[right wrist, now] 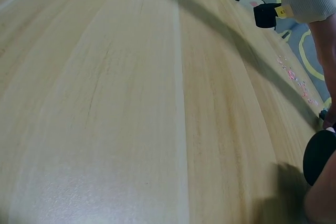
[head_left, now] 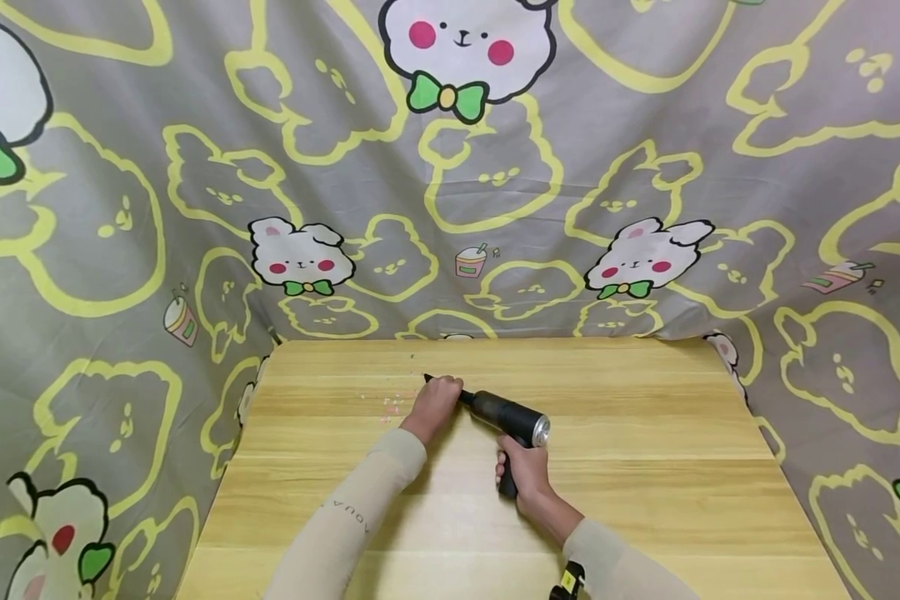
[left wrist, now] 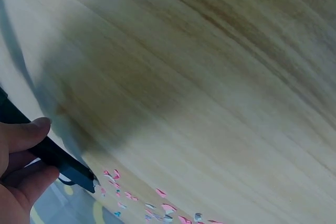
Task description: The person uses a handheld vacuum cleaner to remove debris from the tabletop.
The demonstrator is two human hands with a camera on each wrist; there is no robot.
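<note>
Black is the handheld cleaner (head_left: 504,413) over the wooden worktop (head_left: 645,500); your left hand (head_left: 435,407) pinches its nozzle (left wrist: 68,167) between thumb and fingers, your right hand (head_left: 528,468) is curled round its handle (head_left: 507,482), and the tip (left wrist: 91,184) sits just beside pink and white scraps (left wrist: 168,208).

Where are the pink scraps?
In the head view, the pink scraps lie on the table left of centre, beside the left hand and nozzle tip.

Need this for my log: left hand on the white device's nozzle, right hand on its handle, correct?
Wrong colour: the device is black, not white, as the head view shows. The left hand holds its nozzle, the right hand its handle.
</note>
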